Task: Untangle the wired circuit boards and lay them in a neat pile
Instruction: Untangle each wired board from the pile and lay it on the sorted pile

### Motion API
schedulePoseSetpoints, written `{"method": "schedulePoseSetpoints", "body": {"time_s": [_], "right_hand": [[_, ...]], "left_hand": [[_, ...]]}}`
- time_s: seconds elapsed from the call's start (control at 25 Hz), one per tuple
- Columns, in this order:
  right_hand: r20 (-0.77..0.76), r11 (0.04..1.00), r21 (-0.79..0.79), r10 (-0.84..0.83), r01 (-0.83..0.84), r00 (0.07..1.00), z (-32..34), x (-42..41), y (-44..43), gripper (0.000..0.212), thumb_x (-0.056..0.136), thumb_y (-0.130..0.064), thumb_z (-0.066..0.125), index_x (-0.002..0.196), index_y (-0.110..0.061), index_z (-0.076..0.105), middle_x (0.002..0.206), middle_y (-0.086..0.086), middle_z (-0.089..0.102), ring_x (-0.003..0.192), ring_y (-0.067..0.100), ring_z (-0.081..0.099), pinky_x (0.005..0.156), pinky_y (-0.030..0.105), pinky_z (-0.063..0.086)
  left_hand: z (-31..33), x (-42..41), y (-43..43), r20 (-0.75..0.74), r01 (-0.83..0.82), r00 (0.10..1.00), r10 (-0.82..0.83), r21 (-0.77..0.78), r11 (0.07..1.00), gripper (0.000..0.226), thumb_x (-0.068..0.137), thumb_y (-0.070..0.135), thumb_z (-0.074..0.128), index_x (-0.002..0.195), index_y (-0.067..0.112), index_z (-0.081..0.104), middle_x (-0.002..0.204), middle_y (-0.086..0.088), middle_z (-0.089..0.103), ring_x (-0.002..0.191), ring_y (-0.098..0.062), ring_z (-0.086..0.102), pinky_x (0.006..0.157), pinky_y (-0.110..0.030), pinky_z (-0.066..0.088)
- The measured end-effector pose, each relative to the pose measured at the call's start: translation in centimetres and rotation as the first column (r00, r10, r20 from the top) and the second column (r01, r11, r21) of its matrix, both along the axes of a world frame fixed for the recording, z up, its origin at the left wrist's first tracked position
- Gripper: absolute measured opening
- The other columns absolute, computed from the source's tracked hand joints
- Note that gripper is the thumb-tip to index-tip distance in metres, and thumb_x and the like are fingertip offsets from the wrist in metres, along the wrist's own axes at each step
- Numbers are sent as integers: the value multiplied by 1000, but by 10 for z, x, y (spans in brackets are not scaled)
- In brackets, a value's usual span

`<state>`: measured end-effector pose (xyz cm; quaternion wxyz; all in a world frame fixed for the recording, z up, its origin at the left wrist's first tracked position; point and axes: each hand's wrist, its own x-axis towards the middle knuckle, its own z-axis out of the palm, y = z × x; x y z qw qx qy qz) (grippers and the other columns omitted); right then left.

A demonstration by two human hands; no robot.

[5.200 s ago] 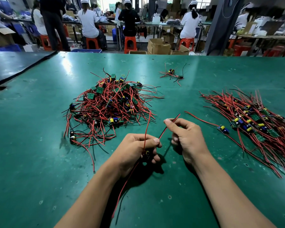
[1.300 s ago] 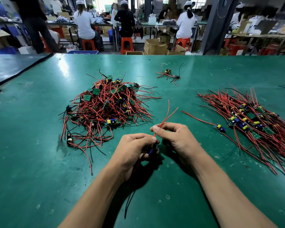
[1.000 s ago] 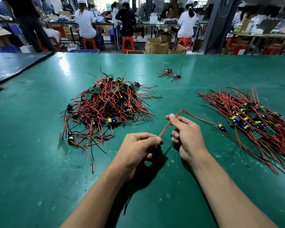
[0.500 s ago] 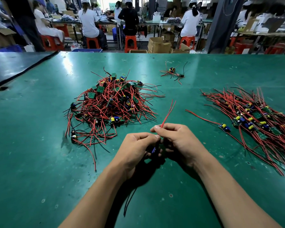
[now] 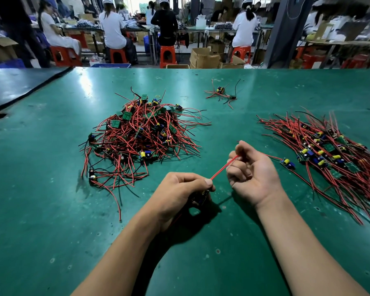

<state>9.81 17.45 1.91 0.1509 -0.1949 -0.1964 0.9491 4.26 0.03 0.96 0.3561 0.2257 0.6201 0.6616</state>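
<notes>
While the left hand (image 5: 179, 194) and right hand (image 5: 253, 175) hold one red wire (image 5: 222, 167) tight between them, two heaps lie on the green table (image 5: 41, 189).
At 10 o'clock sits the tangled heap (image 5: 141, 133) of boards. Near the middle, the left hand curls round a small board (image 5: 201, 197); the red wire runs up to the right hand's bent fingers, which pinch it. At 2 o'clock lies the neat pile (image 5: 329, 154).

The green table mat (image 5: 43, 221) looks rubbery, with a soft sheen toward 11 o'clock and small pocks all over. The tangled wires (image 5: 137, 135) wear smooth red plastic insulation. At 12 o'clock stand matt brown cardboard boxes (image 5: 203, 57).
</notes>
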Motion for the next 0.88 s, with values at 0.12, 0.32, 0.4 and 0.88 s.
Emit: {"method": "schedulePoseSetpoints", "body": {"time_s": [0.12,0.32,0.4,0.88], "right_hand": [[-46,998,-39,50,-52,998,0,3,1,28,85,-18,57,58,-10,58,66,-7,26,41,5,9,30,18,14],[159,921,386,-14,-49,987,-8,-2,-8,42,89,-49,61,103,-10,70,64,-4,45,41,4,29,37,15,24],[230,815,566,-14,-122,973,-11,-5,-20,53,78,-53,67,107,-9,71,67,-4,50,45,6,34,39,18,29],[196,156,973,-163,-171,967,-20,-3,-52,41,74,-26,88,110,-30,67,100,1,69,71,15,54,74,36,55]], "left_hand": [[-1,-1,0,7,0,1000,0,1,1000,16,86,11,68,72,8,75,64,-12,64,56,-19,55,56,-24,46],[0,-7,1,174,-157,974,148,34,987,16,89,13,66,81,0,71,67,-17,64,56,-25,63,56,-29,55],[3,-10,2,265,-248,939,220,74,966,20,92,20,64,87,2,70,72,-17,67,59,-24,66,56,-30,57],[4,-20,-1,236,-288,936,261,88,954,58,97,56,35,122,13,64,110,-4,74,101,-18,70,89,-35,51]]}}
